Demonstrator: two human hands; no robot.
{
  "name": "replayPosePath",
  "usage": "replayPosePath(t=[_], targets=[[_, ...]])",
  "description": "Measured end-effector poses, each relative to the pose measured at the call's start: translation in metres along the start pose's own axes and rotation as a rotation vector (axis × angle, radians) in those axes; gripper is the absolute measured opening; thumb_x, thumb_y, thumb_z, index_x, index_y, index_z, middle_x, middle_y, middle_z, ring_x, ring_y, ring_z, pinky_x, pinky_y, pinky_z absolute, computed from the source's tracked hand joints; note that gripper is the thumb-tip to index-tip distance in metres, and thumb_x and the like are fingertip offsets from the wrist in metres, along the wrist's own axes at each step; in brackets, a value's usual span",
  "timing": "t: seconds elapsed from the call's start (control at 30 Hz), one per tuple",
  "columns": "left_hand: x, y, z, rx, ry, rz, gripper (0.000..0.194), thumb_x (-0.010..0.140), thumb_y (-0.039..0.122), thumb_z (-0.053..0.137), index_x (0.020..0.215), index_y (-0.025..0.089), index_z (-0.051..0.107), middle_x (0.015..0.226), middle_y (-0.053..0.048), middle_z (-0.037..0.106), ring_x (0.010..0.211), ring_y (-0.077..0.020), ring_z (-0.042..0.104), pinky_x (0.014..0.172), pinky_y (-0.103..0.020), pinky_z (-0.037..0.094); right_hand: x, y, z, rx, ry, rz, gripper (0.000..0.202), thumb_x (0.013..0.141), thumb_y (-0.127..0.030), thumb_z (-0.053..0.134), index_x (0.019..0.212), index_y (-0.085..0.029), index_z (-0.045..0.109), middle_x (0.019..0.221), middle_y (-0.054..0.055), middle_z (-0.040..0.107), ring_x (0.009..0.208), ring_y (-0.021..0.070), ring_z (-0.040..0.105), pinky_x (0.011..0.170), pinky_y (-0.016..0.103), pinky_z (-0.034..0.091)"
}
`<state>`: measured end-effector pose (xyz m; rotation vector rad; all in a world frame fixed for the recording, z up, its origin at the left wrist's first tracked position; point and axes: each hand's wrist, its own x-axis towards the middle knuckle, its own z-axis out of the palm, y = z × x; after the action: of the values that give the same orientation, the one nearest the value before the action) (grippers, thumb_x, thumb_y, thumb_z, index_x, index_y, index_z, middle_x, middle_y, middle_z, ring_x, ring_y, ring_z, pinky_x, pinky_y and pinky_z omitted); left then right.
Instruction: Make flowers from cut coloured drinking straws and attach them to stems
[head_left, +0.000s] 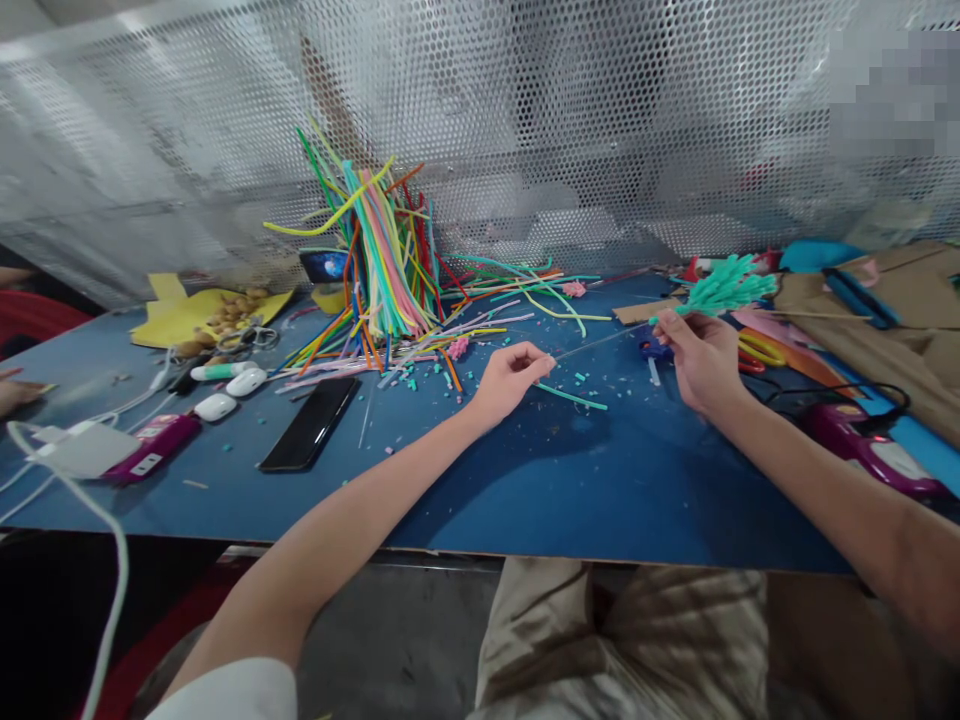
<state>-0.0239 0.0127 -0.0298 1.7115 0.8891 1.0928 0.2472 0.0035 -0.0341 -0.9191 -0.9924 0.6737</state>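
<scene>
Behind everything stands the mesh, a wall of perforated metal, and before you the blue tabletop runs from side to side. The stems, many-coloured and fuzzy, rise in a thick sheaf left of centre, with others strewn around its foot and off to the right. At your far right lies the cardboard. Both your hands are raised in the middle and right of the view, well apart from each other. Your right hand is closed, thumb and fingers clamped on the narrow base of the green bunch, which sits above the tabletop on your right. The bunch's long axis runs mostly sideways: its base points left toward your other hand, its bushy head points right and slightly up and away from you. Your left hand is nearly shut, thumb meeting fingertips in a pinch, the rest curled in. The dark phone lies aslant to the left of it. A loose green stem points right from just under your left fingertips; you cannot tell from here whether they touch it. Thinnest of all, a clear strand stretches from your left pinch, rising gently rightward to the bunch's base.
</scene>
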Motion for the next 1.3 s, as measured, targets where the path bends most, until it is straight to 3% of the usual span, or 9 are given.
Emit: replayPosePath(t=[0.27, 0.4, 0.5, 0.63, 0.83, 1.3], targets=[[0.005, -0.008, -0.010, 0.061, 0.121, 0.104, 0.029, 0.082, 0.044, 0.071, 0.081, 0.017, 0.062, 0.071, 0.002, 0.059, 0.062, -0.0094, 0.050, 0.062, -0.024, 0.042, 0.005, -0.009, -0.003, 0.066, 0.014, 0.058, 0.033, 0.072, -0.046, 0.082, 0.073, -0.019, 0.064, 0.071, 0.000, 0.060, 0.061, 0.0095, 0.048, 0.058, 0.025, 0.041], [0.000, 0.001, -0.013, 0.369, 0.178, 0.364, 0.024, 0.091, 0.040, 0.063, 0.101, 0.018, 0.066, 0.095, -0.004, 0.069, 0.079, -0.0134, 0.058, 0.079, -0.030, 0.047, -0.004, -0.007, 0.004, 0.049, -0.022, 0.072, 0.029, 0.074, -0.042, 0.081, 0.069, -0.018, 0.064, 0.069, 0.000, 0.060, 0.065, 0.0107, 0.054, 0.063, 0.026, 0.044], [-0.004, 0.009, -0.010, 0.625, 0.175, 0.535, 0.035, 0.090, 0.042, 0.065, 0.118, 0.021, 0.066, 0.114, -0.006, 0.071, 0.100, -0.0189, 0.062, 0.096, -0.037, 0.045, -0.014, -0.003, 0.012, 0.005, -0.038, 0.056, 0.028, 0.074, -0.041, 0.081, 0.066, -0.018, 0.066, 0.066, 0.001, 0.061, 0.070, 0.0138, 0.059, 0.069, 0.028, 0.047], [-0.006, 0.009, -0.004, 0.843, 0.128, 0.649, 0.040, 0.086, 0.048, 0.071, 0.121, 0.028, 0.070, 0.114, -0.003, 0.075, 0.106, -0.0230, 0.062, 0.096, -0.040, 0.042, -0.027, -0.003, 0.020, -0.031, -0.083, 0.054, 0.030, 0.074, -0.042, 0.081, 0.062, -0.019, 0.066, 0.068, 0.002, 0.067, 0.072, 0.0168, 0.063, 0.073, 0.032, 0.050], [-0.005, 0.004, -0.002, 0.891, 0.085, 0.645, 0.023, 0.094, 0.040, 0.062, 0.114, 0.036, 0.073, 0.101, 0.001, 0.078, 0.092, -0.0210, 0.065, 0.088, -0.040, 0.040, -0.034, -0.003, 0.024, -0.066, -0.124, 0.068, 0.033, 0.072, -0.042, 0.081, 0.055, -0.021, 0.063, 0.070, 0.002, 0.071, 0.076, 0.0195, 0.066, 0.081, 0.036, 0.052], [-0.007, 0.009, -0.002, 0.938, 0.000, 0.634, 0.024, 0.098, 0.038, 0.056, 0.110, 0.031, 0.075, 0.102, -0.003, 0.077, 0.092, -0.0205, 0.065, 0.087, -0.038, 0.039, -0.034, -0.003, 0.022, -0.092, -0.140, 0.030, 0.023, 0.070, -0.040, 0.084, 0.063, -0.021, 0.072, 0.064, 0.000, 0.069, 0.065, 0.0158, 0.061, 0.071, 0.033, 0.049]])
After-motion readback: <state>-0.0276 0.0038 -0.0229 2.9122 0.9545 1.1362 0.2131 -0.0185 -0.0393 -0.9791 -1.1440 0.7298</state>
